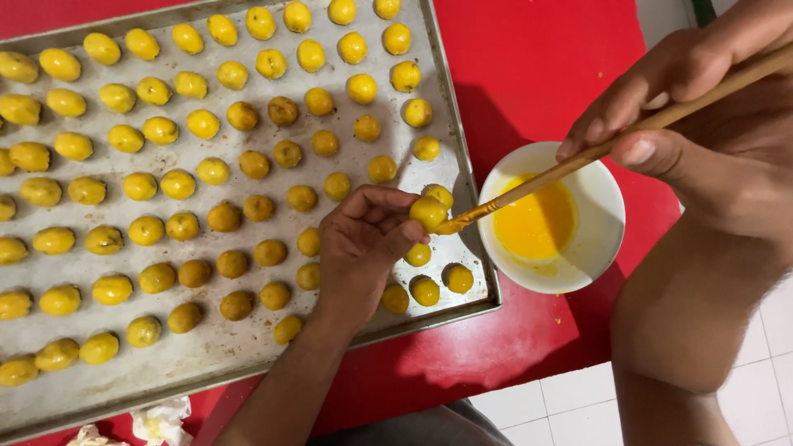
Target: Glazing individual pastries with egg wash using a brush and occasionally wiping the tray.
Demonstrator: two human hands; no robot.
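Observation:
My left hand [361, 248] hovers over the near right part of a metal baking tray [467, 157] and pinches one small yellow dough ball [428, 211] between thumb and fingers. My right hand [661, 107] at the upper right grips a thin wooden-handled brush [578, 161]. The brush's yellow-coated tip touches the held ball. Just right of the tray stands a white bowl [596, 248] with yellow egg wash [534, 221] inside.
Rows of several round dough balls [202, 124] fill the tray, some glossy yellow, some duller brown. Tray and bowl rest on a red table [537, 58]. Crumpled white paper [161, 419] lies at the near edge. White floor tiles [570, 396] show below.

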